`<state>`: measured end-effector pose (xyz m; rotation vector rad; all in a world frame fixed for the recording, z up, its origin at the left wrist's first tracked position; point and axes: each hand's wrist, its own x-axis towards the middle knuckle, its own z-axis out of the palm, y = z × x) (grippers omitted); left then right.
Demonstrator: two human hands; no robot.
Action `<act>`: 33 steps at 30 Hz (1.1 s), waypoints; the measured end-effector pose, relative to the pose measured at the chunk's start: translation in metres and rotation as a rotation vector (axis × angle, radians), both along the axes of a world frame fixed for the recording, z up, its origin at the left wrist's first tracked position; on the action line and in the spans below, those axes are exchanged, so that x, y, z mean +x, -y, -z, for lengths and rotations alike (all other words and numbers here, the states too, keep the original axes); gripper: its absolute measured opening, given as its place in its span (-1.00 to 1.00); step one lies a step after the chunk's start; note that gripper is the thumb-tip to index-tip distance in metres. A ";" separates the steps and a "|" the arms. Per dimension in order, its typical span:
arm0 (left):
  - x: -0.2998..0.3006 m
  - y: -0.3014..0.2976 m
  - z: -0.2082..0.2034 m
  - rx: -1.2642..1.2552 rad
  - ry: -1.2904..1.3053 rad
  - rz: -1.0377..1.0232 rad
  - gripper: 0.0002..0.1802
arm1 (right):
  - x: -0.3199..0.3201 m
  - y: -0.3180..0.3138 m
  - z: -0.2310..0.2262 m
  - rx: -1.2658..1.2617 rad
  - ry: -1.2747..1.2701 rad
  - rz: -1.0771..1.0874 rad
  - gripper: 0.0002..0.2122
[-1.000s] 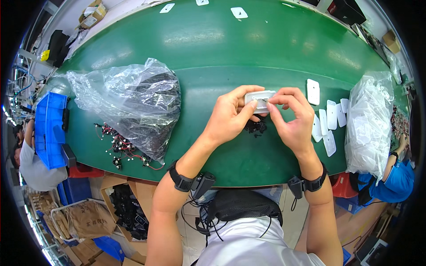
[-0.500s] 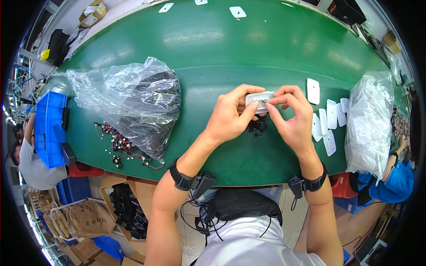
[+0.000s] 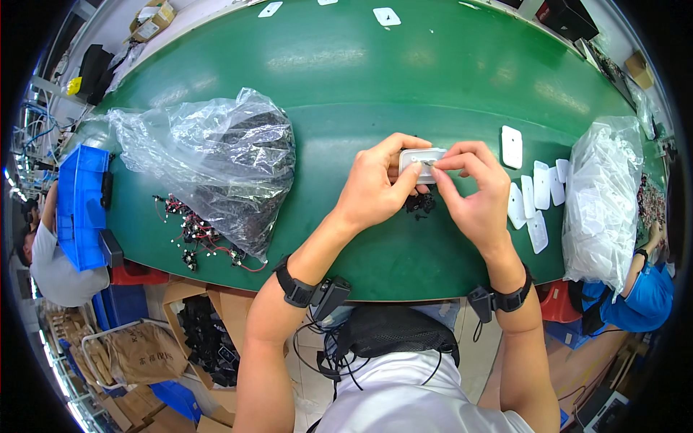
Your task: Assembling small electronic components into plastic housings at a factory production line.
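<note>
My left hand point(image 3: 375, 182) grips a small white plastic shell point(image 3: 413, 156) with its hollow side up, thumb pressed at the near rim. At the shell's right end, my right hand point(image 3: 476, 193) has its thumb and forefinger pinched together over the inside. Whatever sits between those fingertips is too small to make out. Just under the hands, a little pile of small black parts point(image 3: 419, 205) lies on the green table point(image 3: 346, 249). Several flat white covers point(image 3: 538, 231) are spread to the right of my right hand, with another white cover point(image 3: 512, 147) beyond them.
A clear bag of dark parts point(image 3: 253, 162) lies on the left, beside black parts with red wires point(image 3: 195, 227). A bag of white pieces point(image 3: 599, 209) stands on the right. Blue bins point(image 3: 83, 209) are at the left edge. People sit at both sides.
Both hands stay in nearly the same place. The right fingertips have shifted slightly at the shell.
</note>
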<state>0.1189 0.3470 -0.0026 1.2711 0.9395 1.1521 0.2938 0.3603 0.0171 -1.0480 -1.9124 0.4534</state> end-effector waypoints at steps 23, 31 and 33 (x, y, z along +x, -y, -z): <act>0.002 0.001 -0.004 -0.017 0.023 -0.034 -0.72 | -0.001 0.000 0.003 -0.047 -0.064 -0.002 -0.90; 0.004 0.001 0.000 0.017 0.033 -0.089 -0.79 | 0.001 -0.003 0.006 -0.132 -0.101 -0.035 -0.88; 0.002 0.002 -0.002 -0.018 -0.033 -0.038 -0.74 | 0.001 -0.003 0.008 -0.163 -0.128 -0.046 -0.86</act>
